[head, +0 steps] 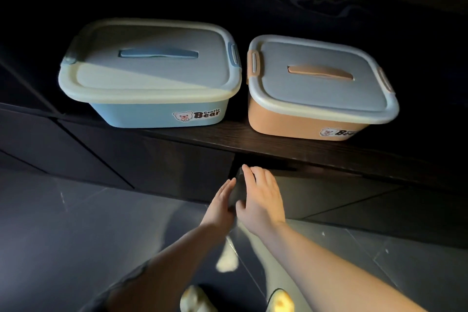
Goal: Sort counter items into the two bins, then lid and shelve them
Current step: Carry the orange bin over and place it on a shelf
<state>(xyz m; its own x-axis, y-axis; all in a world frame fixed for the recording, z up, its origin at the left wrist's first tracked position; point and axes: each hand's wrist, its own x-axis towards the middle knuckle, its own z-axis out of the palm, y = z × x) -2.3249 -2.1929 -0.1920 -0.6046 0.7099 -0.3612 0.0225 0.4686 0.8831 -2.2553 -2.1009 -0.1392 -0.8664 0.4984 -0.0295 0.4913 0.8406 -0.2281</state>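
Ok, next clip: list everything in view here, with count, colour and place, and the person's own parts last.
blue bin: one, pale lid on, left on the dark shelf
orange bin: one, pale lid on, right on the shelf, beside the blue bin
shelf: one, dark wood, under both bins
dark object: one, below the shelf edge, between the two hands; cannot tell what it is
floor: grey tiles, below
left hand: fingers straight, against the dark object
right hand: fingers straight, resting on it

I see a smooth matt plastic blue bin [162,115], a like plastic orange bin [298,124], pale satin plastic lids [152,68], a dark grained wood shelf [228,137], glossy grey floor tiles [76,223].
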